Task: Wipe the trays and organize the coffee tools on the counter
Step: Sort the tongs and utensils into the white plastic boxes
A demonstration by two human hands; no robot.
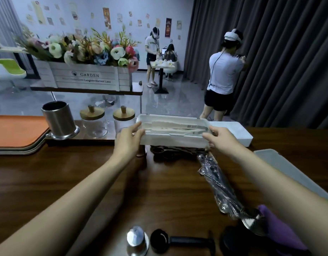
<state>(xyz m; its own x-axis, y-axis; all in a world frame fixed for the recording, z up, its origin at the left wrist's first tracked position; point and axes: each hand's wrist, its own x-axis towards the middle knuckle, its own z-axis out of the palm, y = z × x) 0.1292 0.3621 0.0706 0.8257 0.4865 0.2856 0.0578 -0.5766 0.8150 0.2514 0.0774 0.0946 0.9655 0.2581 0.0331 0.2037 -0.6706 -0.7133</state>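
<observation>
Here, from the head camera, the person stands at a dark wooden counter (85,182) with both arms stretched forward, holding a white box (174,137) by its two short ends. The left hand (129,140) has its thumb laid on the top rim and its fingers curled round the end; the right hand (221,140) clamps the opposite end the same way, thumb above and fingers wrapped under. The box has a clear top with pale long pieces showing inside, and it looks raised a little off the counter, over some dark tools (170,153) lying in its shadow. Just behind it to the right sits a second box (235,132), also white, and a clear lid (288,170) lies flat near the right forearm. A bundle of spoons (218,185) in clear wrap lies slantwise beside the right arm, its near end touching a purple cloth (283,231). At the near edge stand a steel tamper (137,241) and, just beside it, a black handled tool (179,242) lying on its side. To the far left is a stack of trays (17,133), the top one orange, then a steel cup (57,120) and two glass jars (93,122) with wooden lids. Beyond, a flower planter (85,78) sits on a shelf, and other people stand about the room.
</observation>
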